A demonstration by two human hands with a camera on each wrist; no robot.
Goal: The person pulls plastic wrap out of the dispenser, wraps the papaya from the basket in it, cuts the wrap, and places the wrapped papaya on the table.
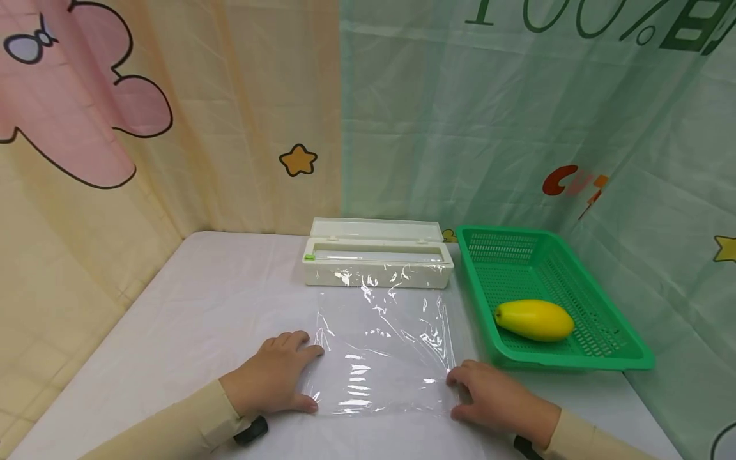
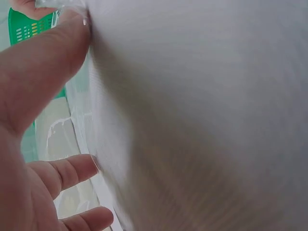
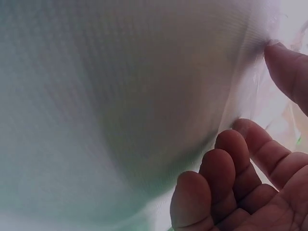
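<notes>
A sheet of clear plastic wrap (image 1: 379, 358) lies on the white tabletop, running back to a white wrap dispenser box (image 1: 376, 273) whose lid (image 1: 376, 229) is up. A roll (image 1: 379, 255) shows inside. At the sheet's left edge my left hand (image 1: 276, 374) rests with thumb and fingers spread apart, the thumb (image 2: 62, 45) touching the film near its front corner. My right hand (image 1: 497, 399) is at the right edge. Its thumb (image 3: 288, 72) and index finger (image 3: 260, 142) touch down apart from each other along the film, with the other fingers loosely bent.
To the right stands a green plastic basket (image 1: 598, 275) holding a smooth yellow oblong fruit (image 1: 535, 320). Printed curtains (image 1: 414, 128) hang behind and beside the table (image 1: 230, 287). The basket's near edge is just beyond my right hand.
</notes>
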